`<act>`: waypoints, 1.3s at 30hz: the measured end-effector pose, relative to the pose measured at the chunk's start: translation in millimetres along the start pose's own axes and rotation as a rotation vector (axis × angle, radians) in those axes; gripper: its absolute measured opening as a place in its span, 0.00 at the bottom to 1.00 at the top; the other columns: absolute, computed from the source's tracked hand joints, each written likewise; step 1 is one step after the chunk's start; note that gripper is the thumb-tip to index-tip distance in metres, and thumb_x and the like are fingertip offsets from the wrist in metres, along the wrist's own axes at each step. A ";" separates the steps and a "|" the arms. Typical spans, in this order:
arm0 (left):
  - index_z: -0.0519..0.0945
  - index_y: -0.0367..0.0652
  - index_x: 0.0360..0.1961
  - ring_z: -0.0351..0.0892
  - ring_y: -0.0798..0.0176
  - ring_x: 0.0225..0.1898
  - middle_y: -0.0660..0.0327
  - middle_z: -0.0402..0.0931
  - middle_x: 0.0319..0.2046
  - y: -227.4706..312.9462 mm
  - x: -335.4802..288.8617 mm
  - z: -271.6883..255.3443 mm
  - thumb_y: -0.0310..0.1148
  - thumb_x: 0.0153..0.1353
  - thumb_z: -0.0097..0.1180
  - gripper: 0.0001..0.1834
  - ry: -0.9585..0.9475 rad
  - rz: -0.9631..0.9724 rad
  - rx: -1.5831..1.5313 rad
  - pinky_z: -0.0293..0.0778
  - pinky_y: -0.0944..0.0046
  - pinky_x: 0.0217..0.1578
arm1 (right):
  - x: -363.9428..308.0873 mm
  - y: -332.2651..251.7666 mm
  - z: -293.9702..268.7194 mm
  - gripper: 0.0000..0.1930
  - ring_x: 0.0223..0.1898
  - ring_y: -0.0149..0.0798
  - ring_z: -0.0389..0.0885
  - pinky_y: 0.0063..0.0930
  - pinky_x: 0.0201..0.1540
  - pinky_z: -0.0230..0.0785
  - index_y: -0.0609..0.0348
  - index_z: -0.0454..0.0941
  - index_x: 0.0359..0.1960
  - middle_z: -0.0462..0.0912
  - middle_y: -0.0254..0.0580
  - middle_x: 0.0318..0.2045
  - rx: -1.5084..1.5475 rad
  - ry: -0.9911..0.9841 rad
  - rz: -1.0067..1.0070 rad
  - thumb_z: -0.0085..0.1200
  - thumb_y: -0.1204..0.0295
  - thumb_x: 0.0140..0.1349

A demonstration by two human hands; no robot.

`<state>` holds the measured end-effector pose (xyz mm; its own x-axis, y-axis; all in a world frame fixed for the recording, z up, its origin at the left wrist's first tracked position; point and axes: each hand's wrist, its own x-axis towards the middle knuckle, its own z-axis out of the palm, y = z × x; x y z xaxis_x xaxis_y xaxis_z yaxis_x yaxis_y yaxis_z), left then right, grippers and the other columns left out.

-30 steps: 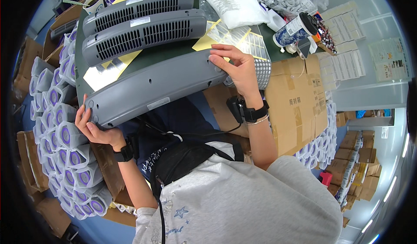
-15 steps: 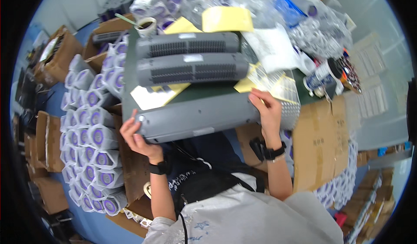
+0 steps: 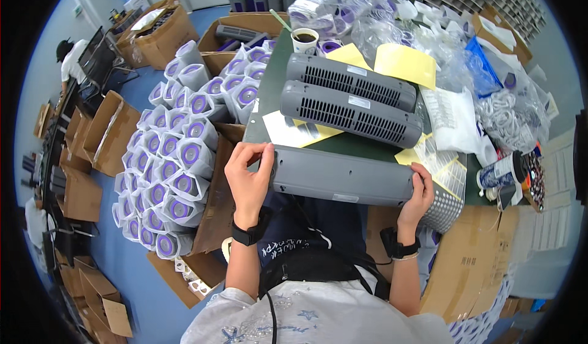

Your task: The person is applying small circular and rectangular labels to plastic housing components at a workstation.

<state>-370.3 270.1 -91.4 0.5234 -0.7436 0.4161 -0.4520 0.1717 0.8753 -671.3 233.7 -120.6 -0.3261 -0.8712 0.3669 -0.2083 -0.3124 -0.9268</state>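
Note:
A long dark-grey plastic housing [image 3: 343,171] lies crosswise between my hands at the near table edge, its smooth side up. Small screw holes and a pale label show on it. My left hand [image 3: 250,175] pinches its left end at the far corner, thumb against fingertips. Around the right end, my right hand [image 3: 418,196] is closed with its thumb on top. Just beyond lie two similar grey housings with slotted vents, one nearer [image 3: 352,112] and one farther [image 3: 386,88], each bearing a small label.
White-wrapped units with purple rings [image 3: 168,169] fill a carton on the left. Yellow-backed sticker sheets [image 3: 294,129], a coffee cup [image 3: 304,37], a blue-white canister [image 3: 499,173] and clear plastic bags [image 3: 343,7] crowd the table. A cardboard sheet [image 3: 468,270] stands at right. A person [image 3: 75,65] sits far left.
My view has swung, so the table appears farther right. The held housing now slopes down to the right instead of up. My left hand has shifted its grip to the far left corner.

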 end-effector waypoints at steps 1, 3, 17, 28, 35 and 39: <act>0.82 0.33 0.31 0.77 0.73 0.30 0.63 0.76 0.28 2.1 0.7 -2.4 0.25 0.58 0.62 0.05 -0.029 0.024 0.032 0.70 0.74 0.31 | -0.5 -0.5 0.1 0.09 0.47 0.37 0.75 0.26 0.55 0.62 0.68 0.77 0.38 0.80 0.43 0.42 0.009 -0.011 -0.006 0.46 0.75 0.65; 0.83 0.34 0.31 0.78 0.72 0.30 0.62 0.77 0.28 4.1 1.2 -6.6 0.25 0.57 0.63 0.04 -0.034 0.064 0.064 0.71 0.74 0.30 | -0.7 -2.7 1.9 0.11 0.46 0.34 0.74 0.25 0.55 0.61 0.68 0.78 0.41 0.80 0.41 0.43 -0.021 -0.014 0.007 0.45 0.75 0.65; 0.87 0.40 0.34 0.77 0.76 0.34 0.65 0.82 0.37 -2.5 -9.9 -9.2 0.28 0.49 0.68 0.09 -0.089 -0.147 -0.164 0.65 0.79 0.28 | -6.4 3.3 -2.7 0.10 0.48 0.37 0.75 0.28 0.57 0.61 0.68 0.77 0.41 0.80 0.43 0.44 -0.021 -0.014 -0.058 0.44 0.75 0.65; 0.84 0.36 0.36 0.79 0.66 0.39 0.59 0.82 0.37 -3.0 -20.4 11.2 0.25 0.52 0.63 0.09 0.118 -0.037 -0.039 0.72 0.70 0.42 | -8.3 -1.9 2.7 0.08 0.47 0.39 0.75 0.30 0.56 0.62 0.68 0.76 0.38 0.80 0.44 0.42 -0.027 0.023 -0.061 0.46 0.77 0.62; 0.78 0.35 0.28 0.78 0.69 0.41 0.56 0.82 0.42 -1.5 -26.0 7.3 0.25 0.53 0.65 0.07 0.088 -0.224 -0.267 0.71 0.71 0.42 | -13.0 1.8 0.2 0.11 0.47 0.38 0.76 0.29 0.57 0.62 0.69 0.77 0.42 0.80 0.44 0.44 -0.072 0.029 -0.125 0.44 0.75 0.65; 0.78 0.36 0.26 0.76 0.66 0.46 0.50 0.78 0.49 -2.8 -31.7 -1.1 0.20 0.51 0.66 0.07 0.073 -0.283 -0.403 0.70 0.68 0.48 | -14.5 0.2 1.6 0.11 0.48 0.38 0.76 0.29 0.57 0.62 0.70 0.77 0.42 0.80 0.44 0.44 -0.076 0.040 -0.150 0.44 0.75 0.65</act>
<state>-384.8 294.0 -106.7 0.6407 -0.7526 0.1519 0.0224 0.2162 0.9761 -665.1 245.7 -126.2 -0.3224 -0.8005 0.5052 -0.3264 -0.4069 -0.8532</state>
